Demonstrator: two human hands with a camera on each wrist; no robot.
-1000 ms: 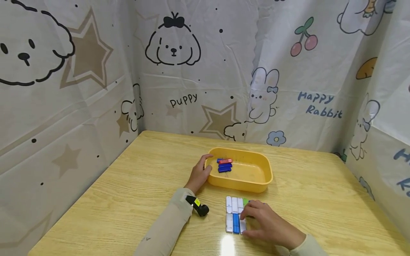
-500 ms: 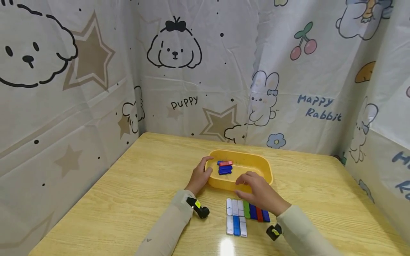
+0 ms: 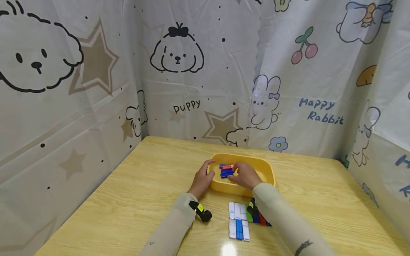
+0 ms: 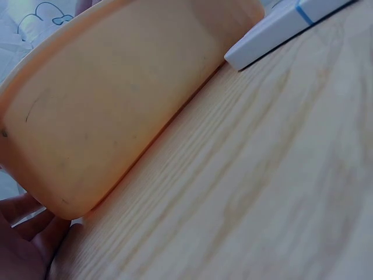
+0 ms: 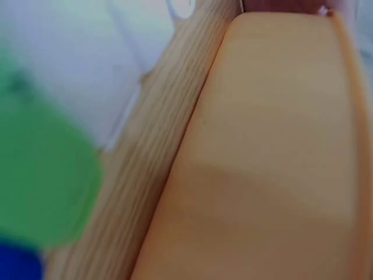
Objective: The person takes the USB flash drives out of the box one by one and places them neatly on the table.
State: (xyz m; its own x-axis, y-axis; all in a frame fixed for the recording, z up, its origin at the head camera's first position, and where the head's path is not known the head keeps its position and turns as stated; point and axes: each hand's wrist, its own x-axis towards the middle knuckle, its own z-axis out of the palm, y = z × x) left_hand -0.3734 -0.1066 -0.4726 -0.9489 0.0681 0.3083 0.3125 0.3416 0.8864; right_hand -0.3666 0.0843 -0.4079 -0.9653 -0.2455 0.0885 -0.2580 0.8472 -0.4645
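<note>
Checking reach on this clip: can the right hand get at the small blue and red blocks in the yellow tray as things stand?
Probably yes. The right hand is already inside the yellow tray, right beside the blue and red blocks, with nothing between them. The left hand only holds the tray's left rim.

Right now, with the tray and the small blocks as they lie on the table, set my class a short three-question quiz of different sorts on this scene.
1. True or false: the left hand rests on the left end of the yellow tray.
2. Multiple choice: where is the right hand? A) flat on the bare table B) inside the yellow tray at the small stack of blocks C) on the curtain
3. Fill in: the rows of blocks on the table lie on the ____ side of the tray, toward the person.

Key: 1 true; 2 B; 3 near. Whether the right hand actually pinches a block cannot be told from these views.
</note>
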